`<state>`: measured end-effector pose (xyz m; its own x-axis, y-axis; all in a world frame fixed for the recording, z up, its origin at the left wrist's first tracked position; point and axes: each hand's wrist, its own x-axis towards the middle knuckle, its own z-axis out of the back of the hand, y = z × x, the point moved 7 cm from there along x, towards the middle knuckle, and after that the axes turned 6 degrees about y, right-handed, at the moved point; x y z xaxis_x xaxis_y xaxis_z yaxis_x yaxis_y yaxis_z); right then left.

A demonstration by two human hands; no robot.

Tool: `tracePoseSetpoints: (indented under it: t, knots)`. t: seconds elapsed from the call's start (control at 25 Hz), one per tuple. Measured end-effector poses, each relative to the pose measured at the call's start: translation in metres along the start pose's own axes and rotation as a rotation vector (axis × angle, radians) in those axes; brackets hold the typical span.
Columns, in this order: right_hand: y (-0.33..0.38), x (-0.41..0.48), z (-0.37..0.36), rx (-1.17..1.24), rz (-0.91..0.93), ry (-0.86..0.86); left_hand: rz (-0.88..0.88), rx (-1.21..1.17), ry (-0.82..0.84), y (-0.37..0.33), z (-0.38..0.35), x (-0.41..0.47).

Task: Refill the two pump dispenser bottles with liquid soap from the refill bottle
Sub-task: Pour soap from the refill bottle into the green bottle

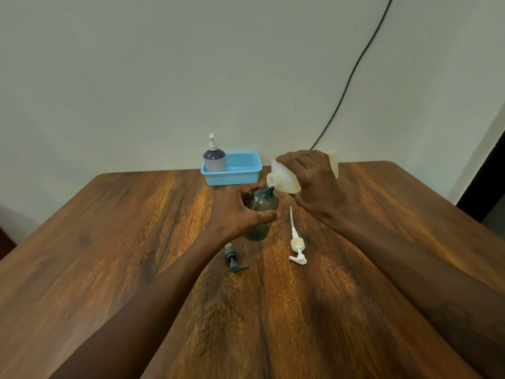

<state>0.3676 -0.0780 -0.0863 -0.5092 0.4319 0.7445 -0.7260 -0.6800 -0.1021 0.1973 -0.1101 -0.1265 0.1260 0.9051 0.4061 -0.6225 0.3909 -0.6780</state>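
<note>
A dark translucent dispenser bottle (261, 212) stands upright on the wooden table (136, 242) with its pump off; my left hand (240, 209) grips its side. My right hand (311, 179) holds the pale refill bottle (284, 177) tipped on its side, its open mouth just above the dark bottle's neck. The dark pump head (233, 258) lies on the table in front of the bottle, partly hidden by my left wrist. A white pump with its tube (296, 242) lies to the right. A second dispenser bottle (214, 158), purple-topped with a white pump fitted, stands in the blue basket (240, 173).
The blue basket sits at the table's far edge against a pale wall. A black cable (352, 72) runs down the wall behind the table. A dark doorway or frame (489, 181) shows at the right.
</note>
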Motion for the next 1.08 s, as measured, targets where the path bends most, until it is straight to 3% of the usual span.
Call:
tracePoseSetpoints:
  t: [1.08]
  knots:
    - [0.0004,0.0048,0.0007,-0.016,0.014,0.029,0.002,-0.022,-0.012,0.0059,0.0019,-0.0022]
